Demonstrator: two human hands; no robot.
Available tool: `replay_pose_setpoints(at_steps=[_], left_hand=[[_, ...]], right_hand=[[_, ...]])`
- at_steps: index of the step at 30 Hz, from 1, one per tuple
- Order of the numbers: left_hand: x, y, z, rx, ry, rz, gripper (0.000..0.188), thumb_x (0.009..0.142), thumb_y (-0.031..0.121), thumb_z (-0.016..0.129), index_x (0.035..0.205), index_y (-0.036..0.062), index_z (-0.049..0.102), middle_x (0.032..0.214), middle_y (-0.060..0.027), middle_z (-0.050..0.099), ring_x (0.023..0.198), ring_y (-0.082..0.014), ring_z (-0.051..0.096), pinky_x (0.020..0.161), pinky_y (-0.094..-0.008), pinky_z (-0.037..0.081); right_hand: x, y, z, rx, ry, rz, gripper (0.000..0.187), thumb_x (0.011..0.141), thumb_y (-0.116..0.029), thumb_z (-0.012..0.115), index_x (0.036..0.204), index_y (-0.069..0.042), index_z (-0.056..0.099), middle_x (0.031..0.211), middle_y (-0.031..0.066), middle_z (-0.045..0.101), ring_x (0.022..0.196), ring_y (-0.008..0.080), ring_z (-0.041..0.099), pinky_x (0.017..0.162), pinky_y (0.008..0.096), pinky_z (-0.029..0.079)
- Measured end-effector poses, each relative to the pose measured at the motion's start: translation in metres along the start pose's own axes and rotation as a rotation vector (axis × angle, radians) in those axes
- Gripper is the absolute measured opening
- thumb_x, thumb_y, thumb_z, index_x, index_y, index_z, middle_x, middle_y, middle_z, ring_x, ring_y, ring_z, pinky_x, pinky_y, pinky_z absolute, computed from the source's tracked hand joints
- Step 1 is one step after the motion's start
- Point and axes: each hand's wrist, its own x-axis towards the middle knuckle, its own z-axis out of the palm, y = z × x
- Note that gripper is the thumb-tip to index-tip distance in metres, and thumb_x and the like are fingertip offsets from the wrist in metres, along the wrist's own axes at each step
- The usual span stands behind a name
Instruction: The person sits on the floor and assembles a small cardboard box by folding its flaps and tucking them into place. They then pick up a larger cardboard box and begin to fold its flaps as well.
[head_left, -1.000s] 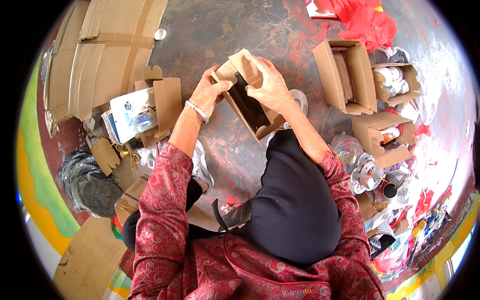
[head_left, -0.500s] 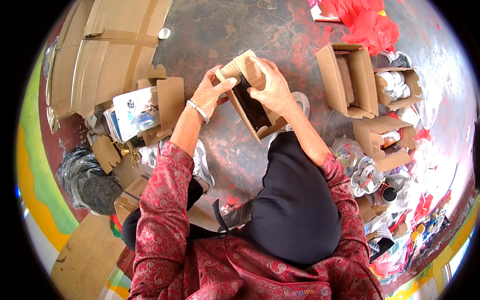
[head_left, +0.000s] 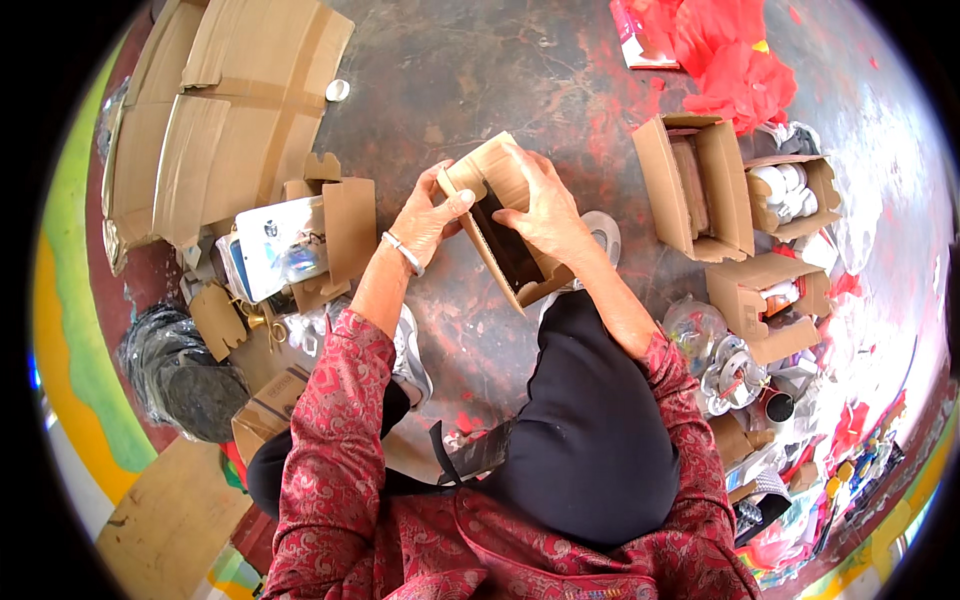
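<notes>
Above my knees I hold a small open cardboard box (head_left: 492, 163) tilted, its inside partly dark. My left hand (head_left: 425, 220) grips the box's left wall, with the thumb over the rim and the fingers behind. On the opposite side my right hand (head_left: 552, 212) is closed on the right wall, its thumb reaching into the opening. What the dark part at the bottom of the box is, I cannot tell. A silver bangle (head_left: 404, 254) circles my left wrist.
Flattened cardboard (head_left: 245, 130) lies at the far left, near a box with a white package (head_left: 275, 245) and gold-handled scissors (head_left: 268, 322). To the right stand a tall open box (head_left: 690, 190), a box of white rolls (head_left: 790, 190) and another box (head_left: 760, 300). Red fabric (head_left: 730, 70) lies beyond.
The whole scene sits a little lower in the picture. Both hands keep hold of the cardboard box, in nearly the same pose.
</notes>
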Motion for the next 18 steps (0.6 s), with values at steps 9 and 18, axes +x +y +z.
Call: replay_pose_setpoints(at_steps=[9,18], left_hand=[[-0.0001,0.0012,0.0021,0.006,0.023,0.016,0.068,0.075,0.021,0.071,0.131,0.0161,0.032,0.12,-0.0004,0.044,0.108,-0.0162,0.046,0.088,-0.0369,0.041],[0.0019,-0.0007,0.0042,0.054,0.076,0.011,0.066,0.072,0.027,0.073,0.126,0.0177,0.036,0.118,0.0017,0.045,0.109,-0.0151,0.043,0.087,-0.0369,0.038]], right_hand=[[-0.0008,-0.0008,0.0022,-0.056,-0.039,0.012,0.074,0.065,-0.008,0.068,0.13,-0.015,0.034,0.133,0.0179,0.031,0.119,0.0366,0.036,0.095,0.0428,0.037],[-0.0014,0.0,0.0072,-0.158,0.0,-0.027,0.071,0.064,-0.009,0.068,0.127,-0.016,0.036,0.127,0.0194,0.035,0.116,0.0374,0.039,0.093,0.0454,0.038]])
